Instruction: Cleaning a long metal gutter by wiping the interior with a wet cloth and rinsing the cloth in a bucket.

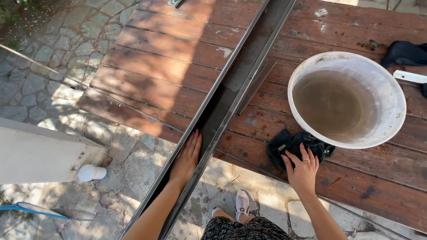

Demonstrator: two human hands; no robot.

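**Hands on a metal channel and a dark rag beside a basin of murky water**

Head view: A long dark metal channel (231,84) runs slantwise across a reddish-brown wooden tabletop (169,66), from the far edge down past the near edge, where its lower end overhangs the stone paving (53,49). The left hand (187,158) lies flat inside the channel, fingers straight and together, palm down on the metal floor between the two raised edges; it grips nothing. A short strip of flat metal (257,86) lies on the planks just beside the channel's right edge.

The right hand (303,168) rests on a crumpled black rag (293,144) near the front of the tabletop. Its fingers are spread and pressed onto the cloth, not closed around it; a ring shows on one finger. The rag lies just beside, possibly touching, the near rim of a round white plastic basin (391,89), which holds cloudy brownish water. Whether the rag touches the basin cannot be told for certain.

Beyond the basin, at the right edge, lie a dark piece of cloth (404,53) and a white flat piece (409,76). Down on the paving, a white cylindrical container with a blue end (92,172) lies on its side next to a pale slab (35,151). The person's shoe (242,202) shows below the tabletop edge.
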